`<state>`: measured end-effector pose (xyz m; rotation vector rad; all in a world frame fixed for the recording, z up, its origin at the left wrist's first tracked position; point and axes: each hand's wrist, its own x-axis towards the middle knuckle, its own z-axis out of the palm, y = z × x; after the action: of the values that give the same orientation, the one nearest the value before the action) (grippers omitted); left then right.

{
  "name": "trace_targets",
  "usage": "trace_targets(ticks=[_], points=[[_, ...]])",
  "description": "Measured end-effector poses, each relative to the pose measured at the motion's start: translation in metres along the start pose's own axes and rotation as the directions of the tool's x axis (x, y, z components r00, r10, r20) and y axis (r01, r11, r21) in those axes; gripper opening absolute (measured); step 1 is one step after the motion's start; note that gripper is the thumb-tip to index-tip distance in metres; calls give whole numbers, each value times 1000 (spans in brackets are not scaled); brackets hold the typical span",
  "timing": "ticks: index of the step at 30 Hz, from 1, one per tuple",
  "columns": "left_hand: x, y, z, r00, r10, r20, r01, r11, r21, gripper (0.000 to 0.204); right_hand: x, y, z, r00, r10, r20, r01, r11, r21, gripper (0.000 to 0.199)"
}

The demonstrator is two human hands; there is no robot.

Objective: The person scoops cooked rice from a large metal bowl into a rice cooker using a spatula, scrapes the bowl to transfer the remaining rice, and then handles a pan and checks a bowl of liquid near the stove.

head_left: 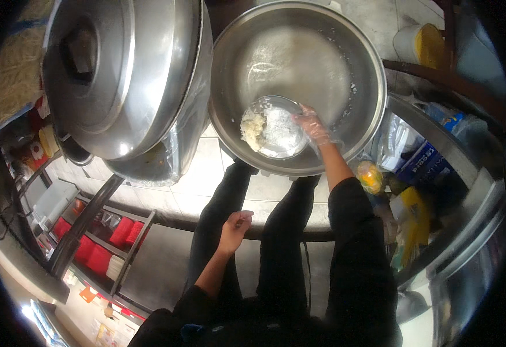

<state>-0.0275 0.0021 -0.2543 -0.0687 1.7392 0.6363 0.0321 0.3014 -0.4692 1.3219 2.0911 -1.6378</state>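
Observation:
My right hand [312, 127], in a clear plastic glove, grips the rim of a small steel bowl [283, 139] holding a lump of white cooked rice [252, 126]. The small bowl sits inside a large round steel basin [357, 75] below me, whose bottom shows a white smear. My left hand [235, 226] is bare and hangs loosely curled beside my left thigh, holding nothing. My legs in black trousers stand just in front of the basin.
A big steel pot with a domed lid [108, 75] stands to the left of the basin. Red containers [100, 254] fill a shelf at lower left. Packets and bags [409, 168] lie at right, a yellow-and-white bucket [418, 43] at upper right.

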Motion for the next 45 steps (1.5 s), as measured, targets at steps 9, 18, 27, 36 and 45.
trace_targets(ticks=[9,18,27,36,45], points=[[-72,-12,10,998,32,-63,-37,997,-75,16,-183,-108,-97,916,385,-109,-274,801,532,63],[-94,41,-76,927,328,182,-364,903,230,12,-457,-247,-205,733,535,-419,351,230,908,43],[-61,131,-196,938,285,196,-325,920,218,10,-715,-307,-381,-80,235,-969,643,755,131,43],[-82,149,-118,901,378,213,-430,843,323,14,-711,-272,-476,238,-615,-752,-417,634,-651,50],[-132,120,-68,892,381,242,-451,750,484,15,-617,-159,-536,566,-378,-733,-444,609,-657,38]])
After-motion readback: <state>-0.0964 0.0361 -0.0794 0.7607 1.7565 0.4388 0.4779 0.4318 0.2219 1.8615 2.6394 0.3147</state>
